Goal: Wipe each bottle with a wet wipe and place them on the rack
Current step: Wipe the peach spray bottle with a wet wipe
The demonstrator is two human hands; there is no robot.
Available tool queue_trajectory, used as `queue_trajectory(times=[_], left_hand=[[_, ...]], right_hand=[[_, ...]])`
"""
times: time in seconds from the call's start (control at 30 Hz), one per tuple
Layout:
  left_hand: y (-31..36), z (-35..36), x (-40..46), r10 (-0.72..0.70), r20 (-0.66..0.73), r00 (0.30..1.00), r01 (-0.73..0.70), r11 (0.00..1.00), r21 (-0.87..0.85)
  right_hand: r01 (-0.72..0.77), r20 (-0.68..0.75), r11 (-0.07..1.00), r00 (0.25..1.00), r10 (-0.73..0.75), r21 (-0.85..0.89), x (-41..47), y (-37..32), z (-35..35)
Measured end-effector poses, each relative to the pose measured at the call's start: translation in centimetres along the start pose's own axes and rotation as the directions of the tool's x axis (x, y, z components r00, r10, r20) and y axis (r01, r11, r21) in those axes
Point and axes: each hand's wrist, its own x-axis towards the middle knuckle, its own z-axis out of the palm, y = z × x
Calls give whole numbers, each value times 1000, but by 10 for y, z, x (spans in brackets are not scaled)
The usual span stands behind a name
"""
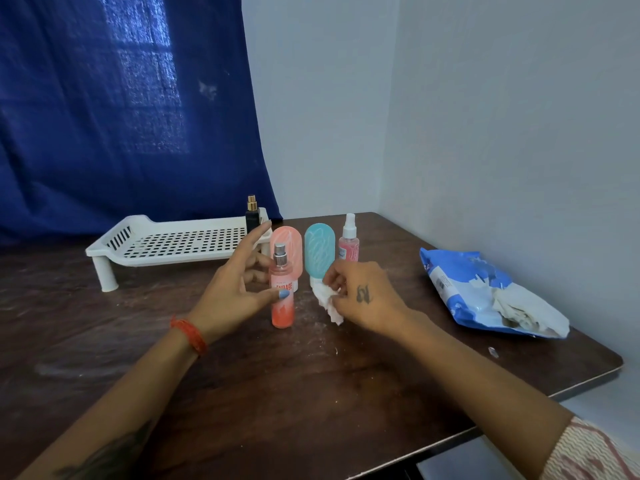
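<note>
A pink-orange spray bottle [283, 299] stands upright mid-table. My left hand [239, 285] is spread around it, thumb tip touching its label, the fingers straight and behind it. My right hand [363, 296] pinches a crumpled white wet wipe [327, 303] just right of that bottle. Behind stand a pink oval bottle [289, 242], a teal oval bottle [319, 251] and a small pink spray bottle [348, 237]. A white perforated rack [173, 242] sits at the back left, with a dark perfume bottle [252, 214] at its right end.
A blue wet-wipe pack [485, 292] lies open at the right, wipes spilling from it, close to the wall. The dark wooden table [311, 393] ends at a front-right edge. A blue curtain [121, 116] hangs behind the rack.
</note>
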Motion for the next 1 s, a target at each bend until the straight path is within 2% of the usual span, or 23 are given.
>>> queue_trajectory(times=[0.1, 0.27, 0.4, 0.5, 0.73, 1.0], left_hand=[[0, 1, 0, -4, -3, 1000, 4, 1000, 2], [0, 1, 0, -21, 7, 1000, 21, 1000, 8], [-1, 0, 0, -32, 14, 999, 32, 999, -4], [0, 1, 1, -42, 19, 999, 42, 999, -13], [0, -2, -2, -40, 30, 999, 41, 998, -42], [2, -13, 2, -51, 18, 999, 51, 999, 9]], right_hand=[[13, 100, 998, 995, -6, -66, 1, 1, 2], [45, 285, 998, 958, -28, -53, 3, -10, -19], [122, 120, 979, 983, -142, 165, 10, -31, -39], [230, 128, 945, 956, -264, 231, 19, -50, -45], [355, 318, 935, 889, -330, -21, 43, -72, -33], [394, 359, 915, 870, -338, -92, 48, -75, -34]])
